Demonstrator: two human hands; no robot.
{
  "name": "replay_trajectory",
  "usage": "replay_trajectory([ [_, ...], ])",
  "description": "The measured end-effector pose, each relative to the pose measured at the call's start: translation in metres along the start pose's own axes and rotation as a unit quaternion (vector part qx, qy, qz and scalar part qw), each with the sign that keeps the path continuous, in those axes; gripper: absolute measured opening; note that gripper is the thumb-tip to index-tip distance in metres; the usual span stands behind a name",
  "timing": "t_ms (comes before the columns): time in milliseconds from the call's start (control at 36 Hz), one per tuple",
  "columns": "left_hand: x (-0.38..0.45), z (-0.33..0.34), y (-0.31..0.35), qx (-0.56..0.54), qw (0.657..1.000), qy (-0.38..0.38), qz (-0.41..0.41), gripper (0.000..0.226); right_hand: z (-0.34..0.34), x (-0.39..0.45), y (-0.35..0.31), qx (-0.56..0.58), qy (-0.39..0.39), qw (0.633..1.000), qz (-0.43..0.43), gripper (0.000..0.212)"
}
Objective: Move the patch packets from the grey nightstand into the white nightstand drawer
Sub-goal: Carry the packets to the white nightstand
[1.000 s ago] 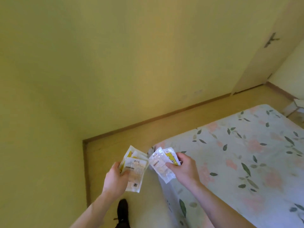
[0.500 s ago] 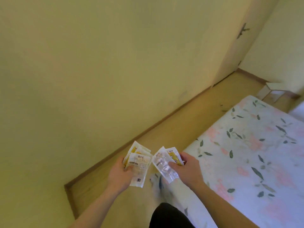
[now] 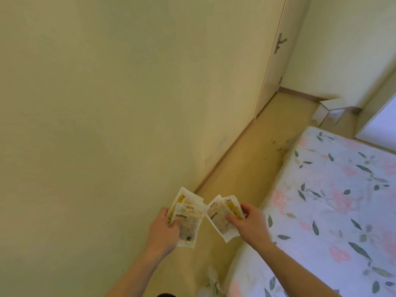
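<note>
Packets are out of the grey nightstand and in the person's hands — that part looks done. The left hand [image 3: 166, 229] grips a small fan of patch packets [image 3: 188, 219], thumb on top and fingers curled behind them. The right hand [image 3: 249, 224] pinches a second bunch of packets [image 3: 220, 215], thumb pressed on the front. The two bunches are held up in the air just beside the bed [image 3: 334, 211], over the strip of floor [image 3: 246, 159] between the bed and the wall [image 3: 107, 103], and their top corners almost touch.

Neither nightstand can be seen for sure. A small pale piece of furniture [image 3: 331, 108] stands past the far end of the bed, near the door [image 3: 276, 54] — it might be the white nightstand, but I cannot tell, and no drawer shows.

So the carrying is about halfway, I think. What is left: walk along the bed, open the drawer if it is closed, and put both bunches inside.
</note>
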State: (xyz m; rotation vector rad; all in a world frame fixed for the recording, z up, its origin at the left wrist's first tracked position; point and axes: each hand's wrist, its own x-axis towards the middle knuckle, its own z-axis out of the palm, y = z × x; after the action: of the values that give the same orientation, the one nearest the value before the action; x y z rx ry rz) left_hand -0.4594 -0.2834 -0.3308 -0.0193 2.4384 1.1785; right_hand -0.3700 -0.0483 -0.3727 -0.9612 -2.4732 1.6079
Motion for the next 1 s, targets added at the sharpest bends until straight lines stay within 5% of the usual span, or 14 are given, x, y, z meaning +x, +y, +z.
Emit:
replay_trajectory([
  [500, 0.287, 0.019, 0.139, 0.038, 0.981, -0.157, 0.103, 0.011, -0.015, 0.194, -0.066, 0.074, 0.199, 0.973, 0.09, 0.021],
  [778, 0.371, 0.112, 0.258, 0.076, 0.943, -0.28, 0.162, 0.017, -0.086, 0.244, -0.057, 0.115, 0.351, 0.913, 0.172, 0.021],
  [1000, 0.439, 0.214, 0.358, 0.087, 0.925, -0.321, 0.184, 0.012, -0.165, 0.338, -0.016, 0.161, 0.392, 0.885, 0.193, 0.017],
])
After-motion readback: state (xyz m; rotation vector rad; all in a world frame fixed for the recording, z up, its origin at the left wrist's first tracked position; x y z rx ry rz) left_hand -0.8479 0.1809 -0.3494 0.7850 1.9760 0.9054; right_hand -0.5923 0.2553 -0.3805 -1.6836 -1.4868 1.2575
